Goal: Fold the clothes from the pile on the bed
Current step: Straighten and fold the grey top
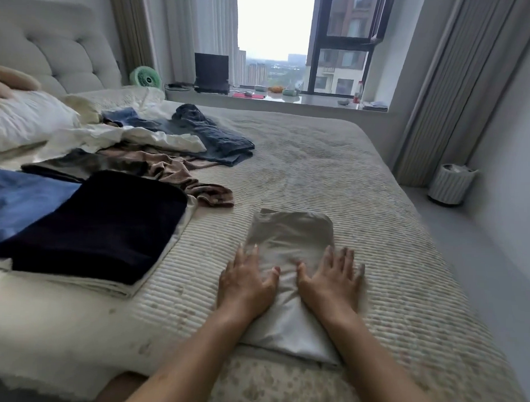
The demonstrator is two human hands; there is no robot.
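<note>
A pale grey folded garment [289,249] lies as a smooth narrow rectangle on the bed [363,186], near its front edge. The left hand [246,283] and right hand [330,281] press it with straight, spread fingers.

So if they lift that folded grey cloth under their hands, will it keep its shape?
Probably not. The folded grey cloth looks thin and soft, creasing under the left hand and right hand, so it would likely droop. Its faint sheen suggests the layers may slide apart.
</note>
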